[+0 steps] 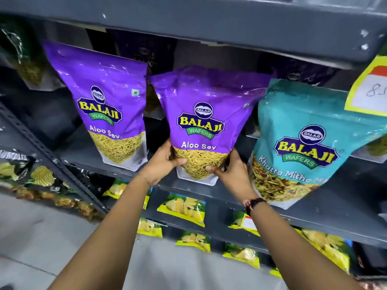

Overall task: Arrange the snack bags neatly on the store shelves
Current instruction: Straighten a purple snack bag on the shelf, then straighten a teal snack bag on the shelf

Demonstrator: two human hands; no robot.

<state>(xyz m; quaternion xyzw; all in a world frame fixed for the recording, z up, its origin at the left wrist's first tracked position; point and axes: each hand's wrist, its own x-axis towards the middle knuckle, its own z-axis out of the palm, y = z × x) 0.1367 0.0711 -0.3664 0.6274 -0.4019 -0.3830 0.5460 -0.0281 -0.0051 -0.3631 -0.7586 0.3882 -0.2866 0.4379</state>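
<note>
A purple Aloo Sev bag [206,114] stands upright at the front of the grey metal shelf [326,214], in the middle of the view. My left hand [162,164] grips its lower left side and my right hand [232,172] grips its lower right side, thumbs on the clear window. A second purple Aloo Sev bag [104,101] stands to its left. A teal Khatta Mitha Mix bag [303,141] stands to its right, close against it. More dark bags sit behind in shadow.
The shelf above [188,19] overhangs the bag tops. A yellow price tag [370,88] hangs at the right. Yellow chip packets [184,208] fill the lower shelves. A slotted upright post [52,162] stands at the left, with dark chip packets [25,172] beyond it. Grey floor lies below.
</note>
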